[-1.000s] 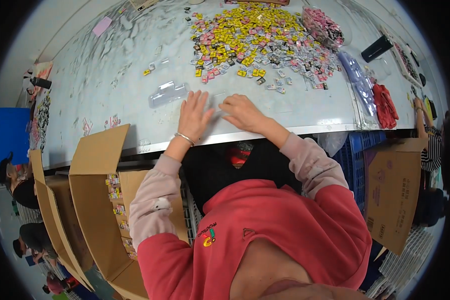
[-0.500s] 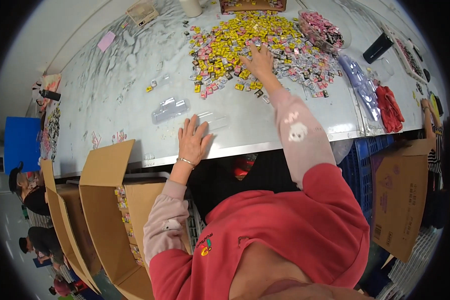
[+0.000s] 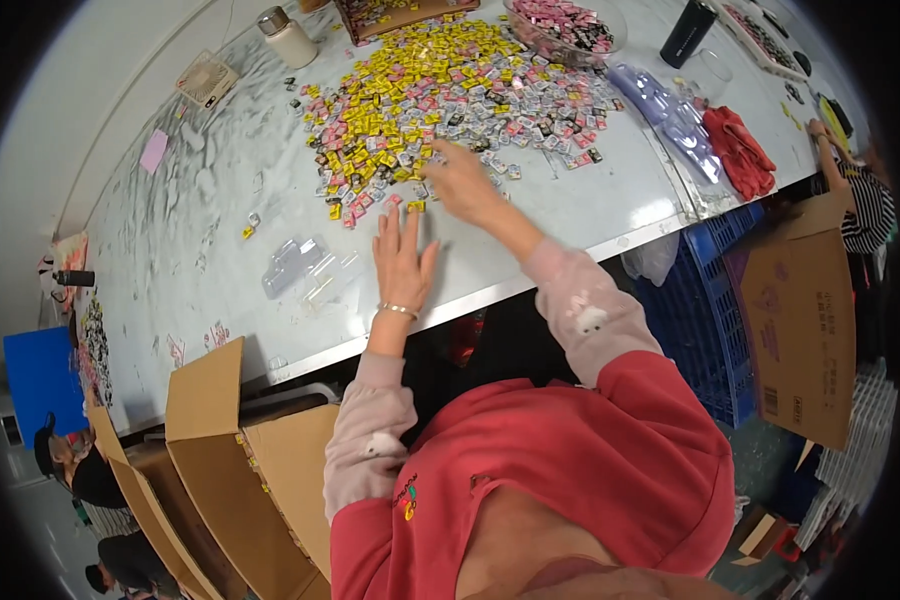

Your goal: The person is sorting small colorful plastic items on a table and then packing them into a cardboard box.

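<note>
A wide heap of small wrapped pieces (image 3: 400,110), yellow, pink, black and clear-grey, spreads over the marbled table (image 3: 530,250). At its near edge my right hand (image 3: 463,185) reaches leftward with bent fingers slightly apart; nothing shows held in it. My left hand (image 3: 403,262) lies open, palm down, its fingertips beside a yellow piece (image 3: 416,206) just off the heap. Left of that hand are clear plastic trays (image 3: 295,265), moulded and empty-looking. Two loose pieces (image 3: 251,226) lie farther left.
Behind the heap stand a cardboard tray (image 3: 400,24), a clear bowl of pink pieces (image 3: 568,40) and a bottle (image 3: 288,42). Purple-tinted plastic trays (image 3: 665,120) and a red cloth (image 3: 740,153) lie right. Open cartons (image 3: 205,400) stand below the table's left edge; another person's arm (image 3: 830,160) shows far right.
The view has turned. My right hand has drawn back from mid-heap to its near edge. My left hand has left the clear trays and moved up beside the heap, near the right.
</note>
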`<state>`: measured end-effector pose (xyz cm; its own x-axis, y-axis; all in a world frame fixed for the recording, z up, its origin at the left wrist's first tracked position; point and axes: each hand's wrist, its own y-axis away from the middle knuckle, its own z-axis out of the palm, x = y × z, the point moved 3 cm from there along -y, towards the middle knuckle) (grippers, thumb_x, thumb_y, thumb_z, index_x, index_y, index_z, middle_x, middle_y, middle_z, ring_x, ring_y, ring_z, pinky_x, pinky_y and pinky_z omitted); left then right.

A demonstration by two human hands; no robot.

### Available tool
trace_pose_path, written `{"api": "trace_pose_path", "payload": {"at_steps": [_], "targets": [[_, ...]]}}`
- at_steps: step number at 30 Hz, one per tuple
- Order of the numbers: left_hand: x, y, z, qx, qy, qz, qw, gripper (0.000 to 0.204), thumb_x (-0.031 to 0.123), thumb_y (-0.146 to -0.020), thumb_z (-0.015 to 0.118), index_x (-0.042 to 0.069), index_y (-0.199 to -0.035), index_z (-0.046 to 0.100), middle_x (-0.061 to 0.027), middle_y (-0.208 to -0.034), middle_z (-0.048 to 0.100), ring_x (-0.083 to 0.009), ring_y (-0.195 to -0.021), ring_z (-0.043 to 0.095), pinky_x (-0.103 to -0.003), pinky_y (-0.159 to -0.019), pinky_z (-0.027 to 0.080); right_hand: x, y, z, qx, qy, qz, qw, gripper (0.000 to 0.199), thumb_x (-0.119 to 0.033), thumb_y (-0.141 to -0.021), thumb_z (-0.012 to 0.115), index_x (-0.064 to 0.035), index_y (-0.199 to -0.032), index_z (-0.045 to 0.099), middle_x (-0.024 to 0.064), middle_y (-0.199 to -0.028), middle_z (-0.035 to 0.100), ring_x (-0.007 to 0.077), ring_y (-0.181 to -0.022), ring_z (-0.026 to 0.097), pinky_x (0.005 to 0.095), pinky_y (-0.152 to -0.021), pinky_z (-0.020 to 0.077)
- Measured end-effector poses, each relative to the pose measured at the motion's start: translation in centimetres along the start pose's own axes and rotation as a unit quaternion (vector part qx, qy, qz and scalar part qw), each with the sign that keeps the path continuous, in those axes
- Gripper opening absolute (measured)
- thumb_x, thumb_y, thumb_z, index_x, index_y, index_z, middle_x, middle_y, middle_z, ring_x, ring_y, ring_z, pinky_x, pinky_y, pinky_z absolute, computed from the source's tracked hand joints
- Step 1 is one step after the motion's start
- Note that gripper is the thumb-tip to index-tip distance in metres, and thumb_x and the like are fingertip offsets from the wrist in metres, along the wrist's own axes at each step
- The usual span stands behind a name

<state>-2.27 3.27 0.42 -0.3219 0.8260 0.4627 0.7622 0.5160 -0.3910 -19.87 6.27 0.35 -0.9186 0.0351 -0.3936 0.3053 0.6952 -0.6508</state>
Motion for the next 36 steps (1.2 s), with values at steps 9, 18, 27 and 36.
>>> {"api": "trace_pose_path", "payload": {"at_steps": [9, 18, 27, 36], "targets": [[1.3, -1.6, 2.0, -0.058, -0.159, -0.022, 0.985, 0.055, 0.050, -0.086, 0.052, 0.026, -0.135, 0.044, -0.0135, -0.145, 0.030, -0.0434, -0.133, 0.020, -0.063, -0.100, 0.018, 14.0, 4.6, -12.1, 0.062, 0.309, 0.227, 0.921, 0.041, -0.036, -0.080, 0.064, -0.0093, -0.112, 0.061, 0.0227, -0.118, 0.052, 0.0373, -0.111, 0.048, 0.0442, -0.093, 0.0386], [3.5, 1.6, 1.3, -0.054, -0.122, -0.033, 0.991, 0.055, 0.046, -0.084, 0.054, 0.021, -0.132, 0.046, -0.0189, -0.143, 0.028, -0.0428, -0.131, 0.023, -0.063, -0.100, 0.019, 4.2, 8.7, -10.3, 0.048, 0.193, 0.170, 0.965, 0.034, -0.026, -0.079, 0.065, -0.0034, -0.104, 0.060, 0.0207, -0.111, 0.051, 0.0370, -0.105, 0.048, 0.0435, -0.090, 0.0384], [0.9, -0.2, 2.3, 0.031, 0.012, -0.041, 0.999, 0.045, 0.027, -0.089, 0.048, 0.010, -0.130, 0.046, -0.0212, -0.141, 0.032, -0.0391, -0.130, 0.030, -0.053, -0.102, 0.026, -3.0, 5.6, -3.1, -0.022, 0.032, 0.081, 0.996, 0.029, -0.012, -0.076, 0.066, -0.0027, -0.102, 0.057, 0.0207, -0.118, 0.046, 0.0383, -0.111, 0.042, 0.0458, -0.093, 0.0370], [-3.9, -3.4, 1.6, 0.032, -0.133, -0.096, 0.986, 0.043, 0.025, -0.087, 0.052, 0.006, -0.125, 0.049, -0.0182, -0.138, 0.039, -0.0385, -0.127, 0.033, -0.052, -0.103, 0.026, -2.1, 4.3, -2.6, -0.087, -0.014, 0.049, 0.995, 0.037, -0.016, -0.078, 0.064, -0.0053, -0.113, 0.057, 0.0158, -0.122, 0.049, 0.0342, -0.113, 0.046, 0.0419, -0.095, 0.0377]]}}
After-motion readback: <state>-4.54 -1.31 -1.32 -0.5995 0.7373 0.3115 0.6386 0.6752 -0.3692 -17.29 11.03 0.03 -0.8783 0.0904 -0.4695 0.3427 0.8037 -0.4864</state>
